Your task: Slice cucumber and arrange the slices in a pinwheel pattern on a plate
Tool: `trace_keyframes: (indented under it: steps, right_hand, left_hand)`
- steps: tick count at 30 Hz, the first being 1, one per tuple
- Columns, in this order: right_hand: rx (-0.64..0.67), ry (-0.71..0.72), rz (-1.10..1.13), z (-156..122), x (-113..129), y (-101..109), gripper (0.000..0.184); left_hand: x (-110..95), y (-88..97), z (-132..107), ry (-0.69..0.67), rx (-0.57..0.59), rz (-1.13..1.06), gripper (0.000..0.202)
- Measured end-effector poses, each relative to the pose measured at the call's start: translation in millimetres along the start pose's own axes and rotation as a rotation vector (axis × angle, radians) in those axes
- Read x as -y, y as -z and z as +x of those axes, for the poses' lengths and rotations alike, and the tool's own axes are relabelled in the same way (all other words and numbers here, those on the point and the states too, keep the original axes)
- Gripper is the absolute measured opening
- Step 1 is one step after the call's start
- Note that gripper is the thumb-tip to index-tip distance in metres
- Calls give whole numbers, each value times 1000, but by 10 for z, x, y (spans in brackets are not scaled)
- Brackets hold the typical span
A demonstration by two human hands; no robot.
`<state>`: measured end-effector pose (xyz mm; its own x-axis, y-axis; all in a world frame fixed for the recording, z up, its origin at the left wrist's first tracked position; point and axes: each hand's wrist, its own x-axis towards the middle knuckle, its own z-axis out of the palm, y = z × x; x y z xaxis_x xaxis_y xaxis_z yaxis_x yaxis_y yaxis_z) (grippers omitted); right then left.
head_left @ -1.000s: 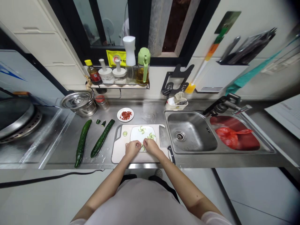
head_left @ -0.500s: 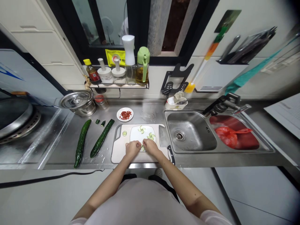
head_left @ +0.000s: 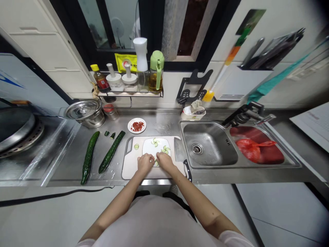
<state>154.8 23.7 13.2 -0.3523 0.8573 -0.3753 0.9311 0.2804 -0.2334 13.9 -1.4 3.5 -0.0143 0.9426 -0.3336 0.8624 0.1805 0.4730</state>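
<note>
Cucumber slices (head_left: pixel 156 163) sit on the plate (head_left: pixel 147 145) between your left hand (head_left: pixel 145 162) and right hand (head_left: pixel 165 161), virtually unchanged; your fingers stay curled, whether pinching any I cannot tell; placement seems unfinished.

Counter (head_left: pixel 69 154) & sink (head_left: pixel 216 147) were smooth metal; plate (head_left: pixel 148 147) looked v. glossy, board (head_left: pixel 131 163) matt plastic, cucumbers (head_left: pixel 89 157) bumpy w/ sheen.
</note>
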Motion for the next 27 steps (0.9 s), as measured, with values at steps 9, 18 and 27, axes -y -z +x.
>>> trace_keyframes:
  steps: [9, 18, 27]
  right_hand:
    - [-7, -33, -2, -28, 4, 13, 16]
    - [-28, -133, 63, -78, -75, 161, 18]
    - [22, -155, 15, -86, -51, 119, 18]
  left_hand:
    - [-3, -9, 0, -1, -14, 27, 14]
    - [-29, 41, 25, 3, -24, -12, 15]
    - [-93, 31, 34, 28, 10, 31, 14]
